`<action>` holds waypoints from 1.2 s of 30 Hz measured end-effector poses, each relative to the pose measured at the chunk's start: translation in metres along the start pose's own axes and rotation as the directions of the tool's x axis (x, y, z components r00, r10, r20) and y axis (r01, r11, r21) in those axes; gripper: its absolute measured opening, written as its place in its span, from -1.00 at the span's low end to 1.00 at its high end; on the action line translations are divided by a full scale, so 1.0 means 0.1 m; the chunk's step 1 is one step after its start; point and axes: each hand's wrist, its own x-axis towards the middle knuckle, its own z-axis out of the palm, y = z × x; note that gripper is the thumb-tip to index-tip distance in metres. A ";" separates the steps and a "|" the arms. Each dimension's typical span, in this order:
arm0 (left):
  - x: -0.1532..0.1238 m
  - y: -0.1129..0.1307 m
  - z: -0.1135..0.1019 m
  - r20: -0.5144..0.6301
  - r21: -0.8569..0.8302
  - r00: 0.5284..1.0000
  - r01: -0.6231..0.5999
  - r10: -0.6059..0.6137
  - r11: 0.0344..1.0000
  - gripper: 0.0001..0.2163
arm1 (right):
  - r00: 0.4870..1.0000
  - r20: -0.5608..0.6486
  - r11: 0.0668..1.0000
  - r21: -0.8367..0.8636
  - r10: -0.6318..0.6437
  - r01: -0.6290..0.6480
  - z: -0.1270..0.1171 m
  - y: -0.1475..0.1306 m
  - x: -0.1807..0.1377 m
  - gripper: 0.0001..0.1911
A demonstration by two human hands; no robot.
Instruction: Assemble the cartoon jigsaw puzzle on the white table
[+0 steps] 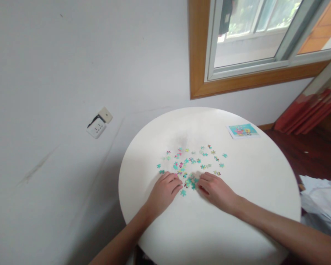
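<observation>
The left grip (pixel 164 188) and right grip (pixel 215 189) are resting half-curled on the tabletop (pixel 204 232); whether they're holding anything, I cannot tell. Puzzle pieces (pixel 193 182) are lying between and beyond them.

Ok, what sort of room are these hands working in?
Probably a room in a home: small puzzle pieces lie scattered on a round white table, with a wood-trimmed window beyond it and a red-and-cream curtain at the picture's right.

Scuffed pale wall (pixel 57 84), wood-trimmed bright window (pixel 253 48), red-and-cream curtain (pixel 310 110), dark reddish floor (pixel 283 151), round white table (pixel 198 228)
</observation>
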 end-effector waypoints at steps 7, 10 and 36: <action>0.15 0.12 0.06 0.085 0.051 0.996 -0.004 -0.001 0.999 -0.84 | 0.993 -0.019 0.991 -0.074 -0.117 0.115 0.13 -0.04 -0.33 -0.87; 0.18 0.15 0.08 0.095 0.072 0.995 0.005 -0.012 0.997 -0.90 | 0.998 -0.051 0.999 -0.034 -0.029 0.028 0.10 -0.04 -0.30 -0.85; -0.15 0.19 -0.02 0.009 -0.029 0.983 0.181 -0.181 0.983 -0.84 | 0.994 -0.037 0.994 0.038 0.100 -0.098 -0.03 -0.05 -0.40 -0.79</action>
